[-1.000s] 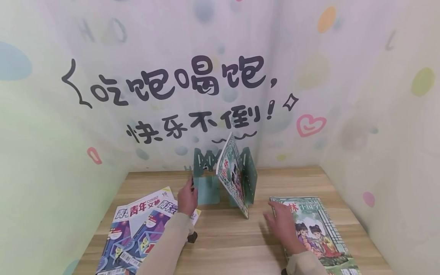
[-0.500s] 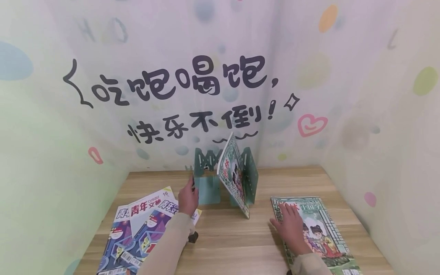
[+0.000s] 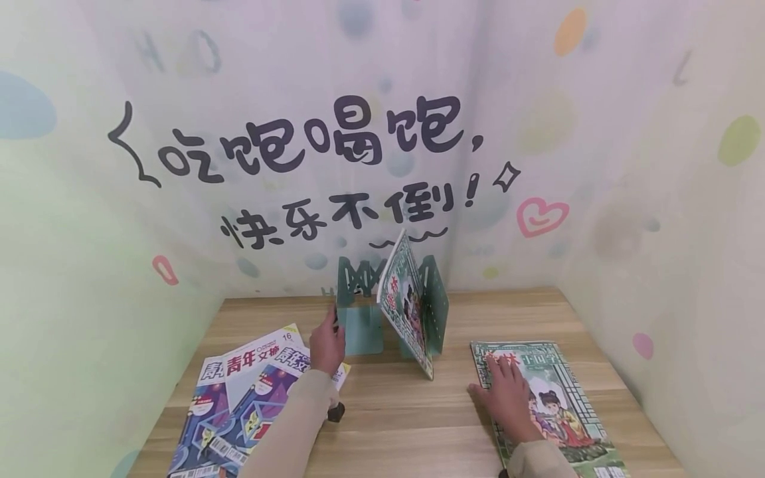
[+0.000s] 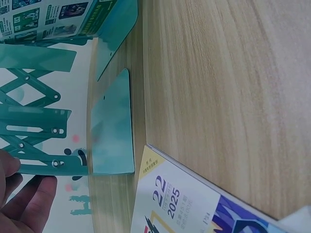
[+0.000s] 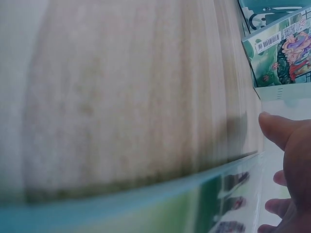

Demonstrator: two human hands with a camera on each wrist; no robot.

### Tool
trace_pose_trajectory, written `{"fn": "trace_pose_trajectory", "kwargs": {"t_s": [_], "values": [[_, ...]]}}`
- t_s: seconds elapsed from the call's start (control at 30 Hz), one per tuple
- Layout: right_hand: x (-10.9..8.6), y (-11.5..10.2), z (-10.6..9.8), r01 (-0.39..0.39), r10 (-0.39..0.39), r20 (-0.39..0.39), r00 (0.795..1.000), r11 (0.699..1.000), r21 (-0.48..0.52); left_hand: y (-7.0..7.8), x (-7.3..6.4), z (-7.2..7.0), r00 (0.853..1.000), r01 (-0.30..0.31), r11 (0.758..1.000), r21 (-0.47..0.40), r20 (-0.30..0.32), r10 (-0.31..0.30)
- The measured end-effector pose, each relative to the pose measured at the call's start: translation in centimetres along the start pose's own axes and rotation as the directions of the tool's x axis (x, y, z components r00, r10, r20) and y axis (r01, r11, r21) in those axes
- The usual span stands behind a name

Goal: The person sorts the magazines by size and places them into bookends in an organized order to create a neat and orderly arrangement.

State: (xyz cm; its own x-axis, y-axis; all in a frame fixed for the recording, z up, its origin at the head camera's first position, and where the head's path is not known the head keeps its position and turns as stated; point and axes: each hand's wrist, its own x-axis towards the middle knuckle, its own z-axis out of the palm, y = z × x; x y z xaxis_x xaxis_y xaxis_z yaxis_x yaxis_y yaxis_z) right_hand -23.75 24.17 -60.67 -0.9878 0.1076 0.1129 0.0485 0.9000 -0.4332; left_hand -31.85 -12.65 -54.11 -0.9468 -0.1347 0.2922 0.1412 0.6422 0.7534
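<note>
A green metal expanding bookend (image 3: 361, 332) stands at the back middle of the table, its crossed slats toward the wall. My left hand (image 3: 327, 343) grips its left end panel; in the left wrist view thumb and fingers (image 4: 43, 196) pinch the panel's edge. Inside the bookend a green magazine (image 3: 402, 299) leans at a slant near the right panel. At the right, my right hand (image 3: 508, 398) is spread over the upper left of a flat green magazine (image 3: 570, 415), thumb at its left edge. Its fingers are extended in the right wrist view and hold nothing.
Several purple and white magazines (image 3: 239, 398) lie fanned out at the table's left, partly behind my left sleeve. Wood-grain table (image 3: 412, 425) shows between the two groups. A printed wall (image 3: 287, 219) rises right behind the bookend, with side walls left and right.
My right hand has moved right from beside the flat magazine to over its cover, where it stays in the last half second. The left hand keeps its grip on the bookend.
</note>
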Motion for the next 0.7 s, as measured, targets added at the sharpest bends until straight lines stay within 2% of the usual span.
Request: {"fn": "trace_pose_trajectory", "kwargs": {"t_s": [0.43,0.7], "values": [[-0.02,0.3,-0.07,-0.072,0.072,0.074,0.995,0.997,-0.003,-0.04,-0.07,0.31,0.999,-0.018,1.0,0.001,-0.026,0.018],[0.23,0.84,0.26,-0.073,0.073,0.052,0.996,0.997,-0.015,0.12,-0.03,0.01,1.0,-0.011,1.0,-0.007,-0.011,0.01]]}}
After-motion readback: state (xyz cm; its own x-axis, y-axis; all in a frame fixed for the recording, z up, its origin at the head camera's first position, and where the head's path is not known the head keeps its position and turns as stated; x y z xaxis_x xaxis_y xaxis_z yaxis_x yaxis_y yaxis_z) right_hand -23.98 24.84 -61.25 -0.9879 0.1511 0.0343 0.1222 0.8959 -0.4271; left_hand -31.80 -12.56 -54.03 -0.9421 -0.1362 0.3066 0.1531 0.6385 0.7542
